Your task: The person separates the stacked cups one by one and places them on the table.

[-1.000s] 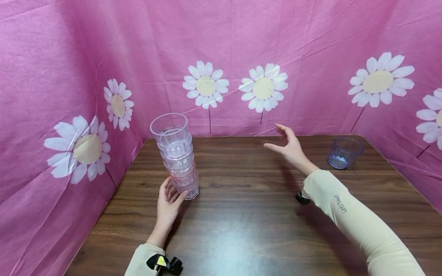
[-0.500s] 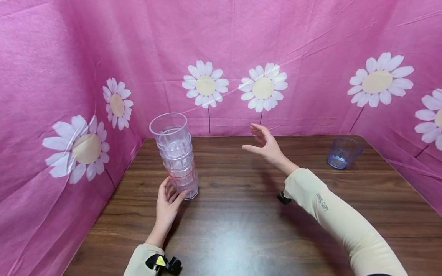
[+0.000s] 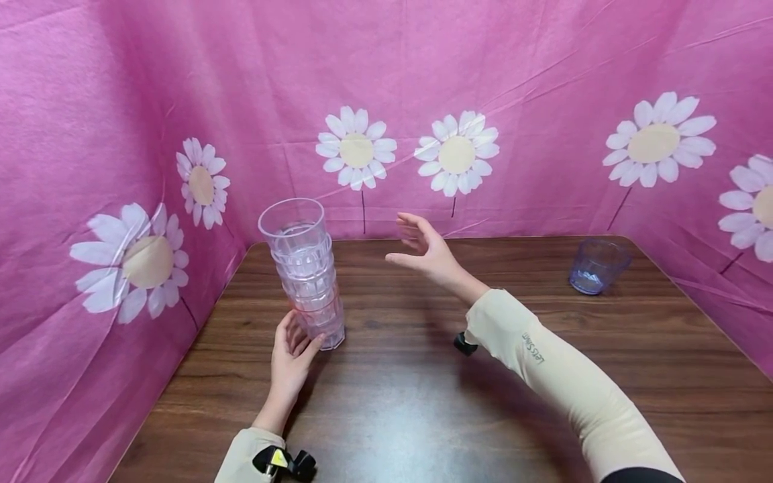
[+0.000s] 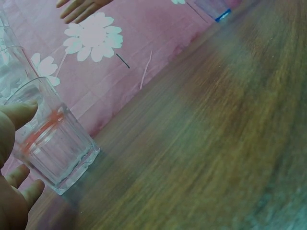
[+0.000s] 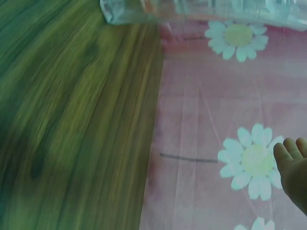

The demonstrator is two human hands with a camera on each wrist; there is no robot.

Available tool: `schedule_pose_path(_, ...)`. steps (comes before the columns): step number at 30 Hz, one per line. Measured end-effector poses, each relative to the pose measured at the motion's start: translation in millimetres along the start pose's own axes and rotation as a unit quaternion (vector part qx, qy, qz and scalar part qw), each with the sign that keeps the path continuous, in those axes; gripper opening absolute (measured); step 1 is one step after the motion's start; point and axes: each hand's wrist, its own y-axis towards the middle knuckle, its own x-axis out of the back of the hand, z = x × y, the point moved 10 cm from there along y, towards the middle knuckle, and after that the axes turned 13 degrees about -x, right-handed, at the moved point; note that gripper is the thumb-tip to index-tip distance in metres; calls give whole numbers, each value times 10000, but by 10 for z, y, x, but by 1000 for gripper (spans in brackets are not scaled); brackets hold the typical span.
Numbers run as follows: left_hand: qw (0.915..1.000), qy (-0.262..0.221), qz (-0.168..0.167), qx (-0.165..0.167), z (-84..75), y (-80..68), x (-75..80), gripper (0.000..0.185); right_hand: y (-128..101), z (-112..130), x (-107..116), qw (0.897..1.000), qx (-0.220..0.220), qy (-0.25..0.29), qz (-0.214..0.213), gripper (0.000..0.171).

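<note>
Small dark lettering runs along the forearm of the cream-coloured right sleeve point(image 3: 561, 376), too small to read with certainty. The tall stack of clear, faceted plastic tumblers point(image 3: 304, 272) stands upright near the back left corner of the dark wood-grain table point(image 3: 423, 402), its ribbed walls glossy and faintly pink. The left hand point(image 3: 290, 355) cups the lowest tumbler, thumb and fingers curled against its base. The right hand point(image 3: 425, 251) hovers above the table to the right of the stack, apart from it, fingers spread and loosely curved, holding nothing. A single short, blue-tinted clear plastic tumbler point(image 3: 594, 266) stands well apart near the back right corner. Crinkled pink cloth printed with white daisies point(image 3: 356, 147) walls the table.
</note>
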Motion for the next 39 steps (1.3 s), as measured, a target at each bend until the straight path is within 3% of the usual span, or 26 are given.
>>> schedule_pose_path(19,10000,6,-14,38,-7,-2,-3,69,58,426,-562,9961,418,371,684,77)
schedule_pose_path(39,10000,10,-14,53,-30,-9,-7,69,176,835,-972,9900,666,748,989,81)
